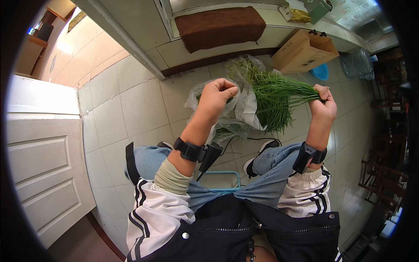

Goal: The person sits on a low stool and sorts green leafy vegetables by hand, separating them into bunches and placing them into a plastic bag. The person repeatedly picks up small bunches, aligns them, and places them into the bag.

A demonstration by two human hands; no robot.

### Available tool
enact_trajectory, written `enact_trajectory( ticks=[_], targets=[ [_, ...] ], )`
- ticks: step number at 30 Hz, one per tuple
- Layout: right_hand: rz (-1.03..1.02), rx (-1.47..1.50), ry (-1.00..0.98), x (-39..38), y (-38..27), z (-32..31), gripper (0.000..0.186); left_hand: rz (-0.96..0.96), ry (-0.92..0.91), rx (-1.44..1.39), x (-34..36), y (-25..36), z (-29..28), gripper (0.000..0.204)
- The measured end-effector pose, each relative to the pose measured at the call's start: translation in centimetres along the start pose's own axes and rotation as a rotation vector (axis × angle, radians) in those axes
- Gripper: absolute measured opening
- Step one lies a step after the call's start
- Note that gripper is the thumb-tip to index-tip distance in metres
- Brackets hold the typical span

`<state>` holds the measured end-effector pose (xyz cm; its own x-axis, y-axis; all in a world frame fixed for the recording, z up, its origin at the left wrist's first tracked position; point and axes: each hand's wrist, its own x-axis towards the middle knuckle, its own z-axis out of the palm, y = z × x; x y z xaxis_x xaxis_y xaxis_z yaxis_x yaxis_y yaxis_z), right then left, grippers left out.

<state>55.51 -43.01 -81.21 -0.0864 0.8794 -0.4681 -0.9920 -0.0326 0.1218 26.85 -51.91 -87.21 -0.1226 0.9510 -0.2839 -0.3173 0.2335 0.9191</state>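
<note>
My right hand [324,104] is closed round one end of a bunch of chives [290,91], holding it out to the right. The long green leaves fan out leftward and droop toward the floor. My left hand [217,97] is raised apart from the bunch, its fingers curled and thumb pressed to the forefinger. Whatever it may pinch is too small or hidden to make out. Below it lies a clear plastic bag [192,101] with greens inside. A crumpled white bag [248,109] sits between the hands, and more greens lie in a clear bag [232,128] nearer my feet.
Beyond the chives stand a tan paper bag [301,52], a blue basin [320,72] and a large clear water bottle [358,65]. A brown cloth [220,28] hangs over the ledge. To the left is a white door [48,166]; wooden chairs [384,174] line the right.
</note>
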Motion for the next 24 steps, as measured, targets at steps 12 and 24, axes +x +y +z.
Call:
enact_trajectory(
  ticks=[12,24],
  targets=[
    [-0.009,-0.056,-0.016,-0.5,0.8,0.7,0.011,0.025,0.263,0.391,0.9,0.3,-0.5,0.021],
    [-0.049,-0.479,0.133,0.5,3.7,-1.2,0.002,0.571,0.254,0.845,0.1,0.7,1.3,0.032]
  ],
)
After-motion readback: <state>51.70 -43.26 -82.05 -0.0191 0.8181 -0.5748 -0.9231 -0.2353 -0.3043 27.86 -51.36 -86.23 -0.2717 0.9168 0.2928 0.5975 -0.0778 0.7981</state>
